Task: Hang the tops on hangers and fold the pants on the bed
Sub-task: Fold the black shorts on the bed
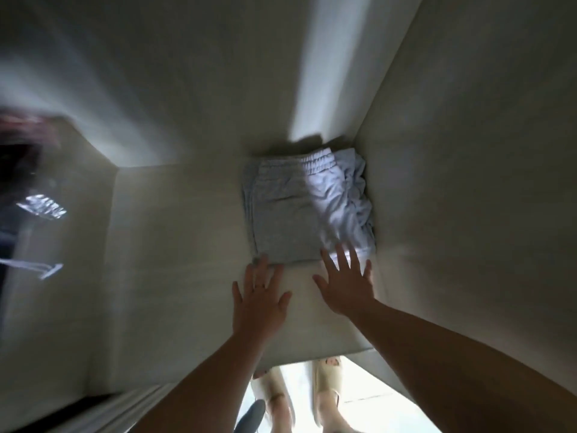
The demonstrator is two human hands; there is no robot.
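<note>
A person's two bare hands are hovering at the near edge of a folded pair of pale blue-grey pants (290, 214), which is lying as a squarish bundle on the cream bed (175, 245) close to its right-hand edge. The elastic waistband (315, 162) is showing at the far end of the bundle, and the right half is looking more rumpled than the smooth left half. The left hand (260, 303) is spreading its fingers wide and holding nothing, with its fingertips (263, 264) meeting the near left corner of the pants. The right hand (343, 289) is likewise splaying flat and gripping nothing, its fingers (342, 251) overlapping the near right edge of the fabric. Whether either hand is pressing down cannot be told through the motion blur. The bundle is lying just beyond both palms, away from the person. Below the forearms, feet in pale slippers (326, 379) are standing at the foot of the bed.
</note>
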